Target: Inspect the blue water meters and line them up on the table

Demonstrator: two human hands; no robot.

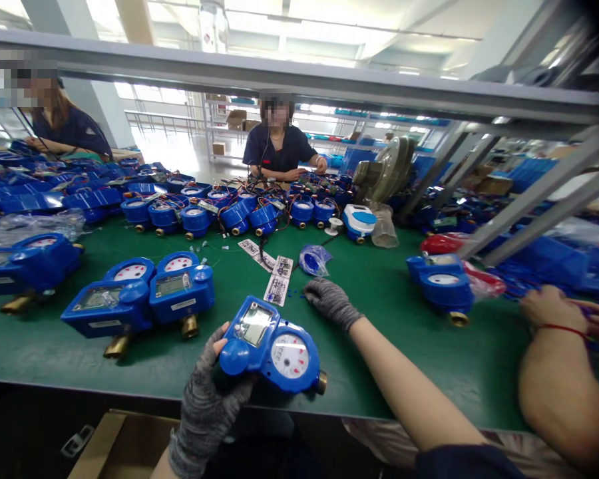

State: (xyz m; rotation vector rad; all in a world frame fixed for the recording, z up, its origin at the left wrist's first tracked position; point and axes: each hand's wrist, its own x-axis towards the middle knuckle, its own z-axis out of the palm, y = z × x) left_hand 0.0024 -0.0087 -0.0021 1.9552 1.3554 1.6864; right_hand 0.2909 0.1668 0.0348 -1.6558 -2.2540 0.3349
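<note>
My left hand (212, 392), in a grey fingerless glove, grips a blue water meter (253, 352) by its display end and holds it tilted over the table's front edge. The meter has a small screen, a round white dial and a brass fitting. My right hand (332, 303), gloved too, rests on the table with its fingers drawn together, the tips beside several tiny blue pieces (293, 293). Whatever those fingertips pinch, if anything, is hidden. Printed white strips (278, 291) lie just left of them, and a clear bag of blue parts (315, 259) lies behind.
More finished-looking meters (182, 289) stand on the green table (374, 372) at left, one meter (442, 283) at right. Rows of wired meters (194, 216) and a fan (387, 169) line the back. A co-worker's arm (554, 359) is at right; people sit opposite (279, 150).
</note>
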